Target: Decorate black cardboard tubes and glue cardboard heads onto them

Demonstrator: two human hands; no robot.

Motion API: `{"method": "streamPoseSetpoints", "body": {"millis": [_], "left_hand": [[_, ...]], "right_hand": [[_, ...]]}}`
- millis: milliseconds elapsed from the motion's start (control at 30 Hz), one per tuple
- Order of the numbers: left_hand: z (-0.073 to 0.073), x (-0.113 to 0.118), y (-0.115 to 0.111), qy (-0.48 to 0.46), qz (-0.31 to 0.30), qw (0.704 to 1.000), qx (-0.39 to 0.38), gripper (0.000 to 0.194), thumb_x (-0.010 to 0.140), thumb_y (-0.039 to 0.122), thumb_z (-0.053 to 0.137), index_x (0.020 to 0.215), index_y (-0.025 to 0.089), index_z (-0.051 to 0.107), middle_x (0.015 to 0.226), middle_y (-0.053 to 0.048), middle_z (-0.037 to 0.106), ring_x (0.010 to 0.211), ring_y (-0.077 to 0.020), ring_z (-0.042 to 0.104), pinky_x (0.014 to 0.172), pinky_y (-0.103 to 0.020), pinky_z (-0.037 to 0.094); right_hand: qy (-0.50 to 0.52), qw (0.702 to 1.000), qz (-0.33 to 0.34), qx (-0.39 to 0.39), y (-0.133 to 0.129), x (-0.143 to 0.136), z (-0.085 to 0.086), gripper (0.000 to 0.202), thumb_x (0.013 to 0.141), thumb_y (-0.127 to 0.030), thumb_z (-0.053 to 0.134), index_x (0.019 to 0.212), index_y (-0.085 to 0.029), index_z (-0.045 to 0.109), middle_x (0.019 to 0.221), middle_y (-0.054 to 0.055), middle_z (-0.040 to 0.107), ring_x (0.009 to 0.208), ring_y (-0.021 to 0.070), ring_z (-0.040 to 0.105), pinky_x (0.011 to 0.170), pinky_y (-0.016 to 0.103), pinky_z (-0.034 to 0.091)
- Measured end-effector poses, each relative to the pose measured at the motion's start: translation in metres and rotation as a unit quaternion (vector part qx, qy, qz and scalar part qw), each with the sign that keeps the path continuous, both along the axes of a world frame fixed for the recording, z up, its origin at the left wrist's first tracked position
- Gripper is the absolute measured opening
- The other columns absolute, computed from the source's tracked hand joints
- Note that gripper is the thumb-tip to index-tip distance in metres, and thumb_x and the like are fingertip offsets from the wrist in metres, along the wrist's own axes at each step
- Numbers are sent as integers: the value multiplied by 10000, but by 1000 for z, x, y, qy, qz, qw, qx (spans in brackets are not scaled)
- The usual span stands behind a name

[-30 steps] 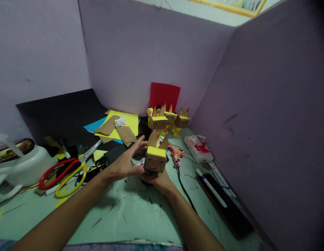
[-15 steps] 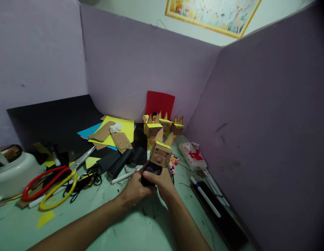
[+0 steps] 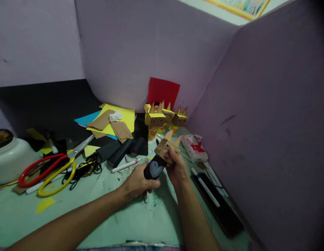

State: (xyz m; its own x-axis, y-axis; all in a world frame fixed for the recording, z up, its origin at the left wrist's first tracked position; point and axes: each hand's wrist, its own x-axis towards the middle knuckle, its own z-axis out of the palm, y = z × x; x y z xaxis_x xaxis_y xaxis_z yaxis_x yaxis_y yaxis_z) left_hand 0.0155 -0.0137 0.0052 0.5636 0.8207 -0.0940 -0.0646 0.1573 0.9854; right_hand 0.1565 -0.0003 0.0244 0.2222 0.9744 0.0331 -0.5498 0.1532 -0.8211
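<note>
Two hands are engaged on one cardboard figure, which you have tilted over the near part of the worktop (image 3: 120, 223), in front of you. Your left hand (image 3: 139, 182) is wrapped around the lower end of its black tube body (image 3: 148, 172), thumb lying below the grey heart (image 3: 157, 169). Your right hand (image 3: 176, 166) grips the box head (image 3: 162, 150), thumb across the drawn face; the fingers behind are largely hidden. Whether the head is firmly fixed to the tube cannot be determined. In my judgement, you should steady the tube with light, even pressure, since a hard squeeze could crease it. Handle the box by its side edges, clear of the pointed ears (image 3: 169, 135), which look easily bent. Shift your thumb off the face, as its markings may smear. Check that face and heart point the same way, and turn head and body together rather than twisting at the join. The yellow figures (image 3: 155, 122) stand well apart, behind; the white marker (image 3: 126, 166) lies near your left hand, not touching it.
</note>
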Motion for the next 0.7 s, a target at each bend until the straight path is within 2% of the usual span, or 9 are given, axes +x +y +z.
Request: {"method": "streamPoseSetpoints", "body": {"millis": [133,333,500,700], "left_hand": [[-3,-1,2,20,8,1000,-14,407,610,393,712,853,158,487,507,61,509,345,-84,448,275,-184,343],[-6,0,2,-2,24,1000,-19,407,558,381,746,795,149,509,488,80,442,326,-38,341,283,-172,260],[-5,-2,1,19,55,998,-7,404,528,349,755,797,141,536,539,66,451,374,-44,359,315,-181,267],[-4,-5,1,13,54,998,-2,367,528,354,750,724,146,520,501,74,439,355,-43,340,314,-188,242]], "right_hand": [[17,1000,-21,-10,0,-2,0,295,575,-304,787,819,-171,687,713,-21,698,643,113,635,629,197,508],[-12,1000,-8,-10,-4,-6,0,308,593,-286,785,856,-155,693,729,-16,702,647,107,635,617,187,504],[-35,999,3,7,-5,-8,-4,275,629,-287,769,857,-152,694,733,-11,696,647,112,630,614,199,502],[-41,999,-2,8,-5,-10,-5,274,636,-287,759,865,-152,694,754,-4,703,659,125,633,629,223,503]]}}
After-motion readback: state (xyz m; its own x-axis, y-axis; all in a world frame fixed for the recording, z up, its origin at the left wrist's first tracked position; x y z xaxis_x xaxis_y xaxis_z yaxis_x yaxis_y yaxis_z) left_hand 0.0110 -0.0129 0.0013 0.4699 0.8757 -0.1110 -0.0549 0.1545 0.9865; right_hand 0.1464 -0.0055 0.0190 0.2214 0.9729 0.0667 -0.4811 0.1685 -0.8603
